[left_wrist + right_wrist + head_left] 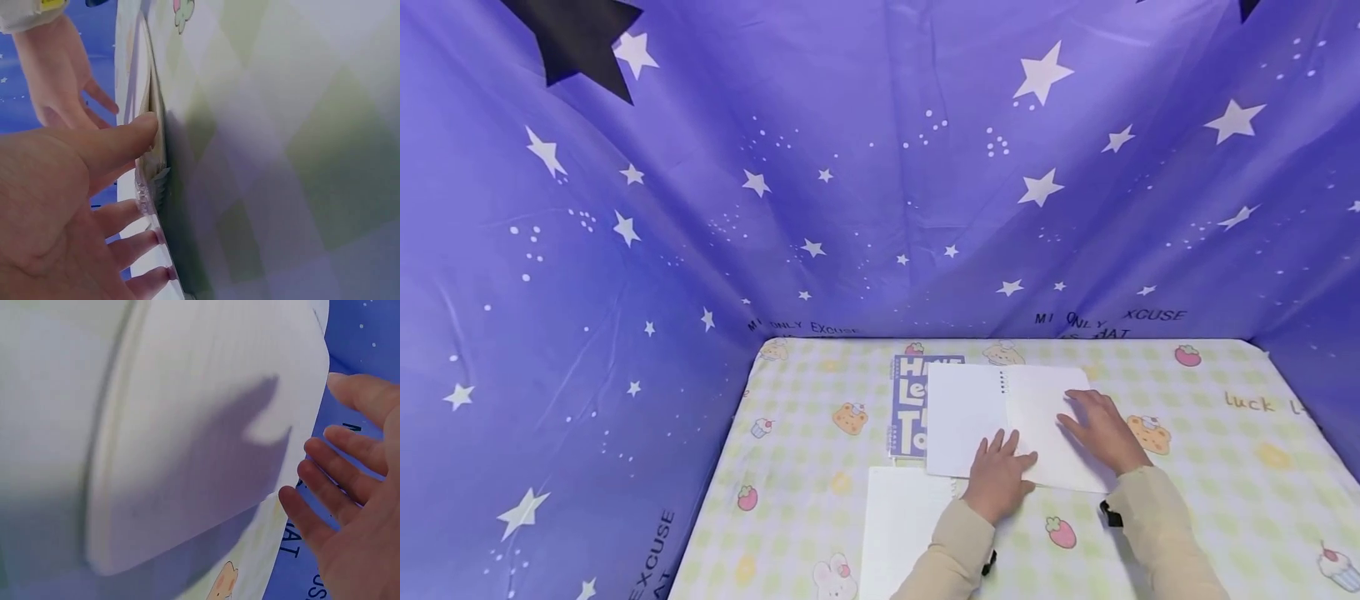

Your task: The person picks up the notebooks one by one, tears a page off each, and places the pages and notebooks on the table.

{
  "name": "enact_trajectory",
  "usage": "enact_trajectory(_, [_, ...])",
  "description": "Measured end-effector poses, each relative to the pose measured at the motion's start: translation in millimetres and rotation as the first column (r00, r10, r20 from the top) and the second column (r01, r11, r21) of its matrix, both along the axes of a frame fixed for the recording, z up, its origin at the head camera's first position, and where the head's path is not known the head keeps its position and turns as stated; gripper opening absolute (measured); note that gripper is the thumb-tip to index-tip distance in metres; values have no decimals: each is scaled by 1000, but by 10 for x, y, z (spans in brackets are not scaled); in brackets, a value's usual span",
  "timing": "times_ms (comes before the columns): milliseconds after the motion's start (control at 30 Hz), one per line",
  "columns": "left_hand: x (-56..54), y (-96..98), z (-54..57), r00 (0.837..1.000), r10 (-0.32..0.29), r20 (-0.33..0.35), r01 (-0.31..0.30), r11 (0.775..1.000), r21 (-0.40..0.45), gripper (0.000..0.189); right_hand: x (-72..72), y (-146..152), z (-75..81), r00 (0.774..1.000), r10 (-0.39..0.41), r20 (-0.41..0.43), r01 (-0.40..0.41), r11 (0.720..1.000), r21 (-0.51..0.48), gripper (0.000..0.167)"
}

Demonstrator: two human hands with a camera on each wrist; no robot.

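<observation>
A spiral-bound notebook (966,408) lies spread on the table, blank white pages up. My left hand (997,481) rests with straight, parted fingers at the lower edge of its left page, by the spiral. In the left wrist view, the thumb (134,134) lies along the notebook's bottom edge, while the other fingers touch the page. Above the right-hand page (1037,425) my right hand (1103,429) hovers, fingers loosely extended and nothing in them. The right wrist view shows that hand's shadow on the page (206,444) and a gap below the fingertips.
Partly under the notebook's left side is a purple book (907,417) with large white lettering. Another white-paged spiral notebook (898,517) lies nearer, beside my left forearm. A checked, cartoon-printed cloth (805,500) covers the table. Purple star-patterned curtains (887,167) enclose the back and sides.
</observation>
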State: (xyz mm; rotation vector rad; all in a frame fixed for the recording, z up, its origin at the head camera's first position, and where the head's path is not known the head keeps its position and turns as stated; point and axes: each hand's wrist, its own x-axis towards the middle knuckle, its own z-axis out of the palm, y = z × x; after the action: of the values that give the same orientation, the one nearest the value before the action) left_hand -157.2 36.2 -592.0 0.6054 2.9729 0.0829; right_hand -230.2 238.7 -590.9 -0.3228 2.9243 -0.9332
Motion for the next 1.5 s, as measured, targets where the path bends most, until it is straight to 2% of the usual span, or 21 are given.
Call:
enact_trajectory(200, [86, 8, 14, 1000, -12, -21, 12, 1000, 12, 48, -8, 51, -35, 999, -18, 26, 17, 999, 27, 58])
enact_trajectory(433, [113, 28, 1, 999, -34, -42, 35, 999, 13, 47, -129, 85, -88, 999, -14, -46, 15, 1000, 19, 65])
enact_trajectory(767, [125, 49, -13, 999, -22, -29, 23, 999, 37, 48, -287, 106, -254, 993, -28, -117, 36, 998, 60, 71])
enact_trajectory(967, [142, 29, 34, 1000, -12, -23, 13, 999, 47, 47, -319, 75, -270, 992, -10, -123, 21, 996, 87, 65])
enact_trajectory(1267, [134, 4, 38, 1000, -2, -11, 3, 999, 53, 47, -352, 34, -264, 968, -3, -253, 21, 997, 68, 52])
enact_trajectory(1500, [121, -36, 25, 1000, 9, -28, -7, 999, 46, 47, -354, -33, -231, 960, -12, -279, 40, 995, 96, 43])
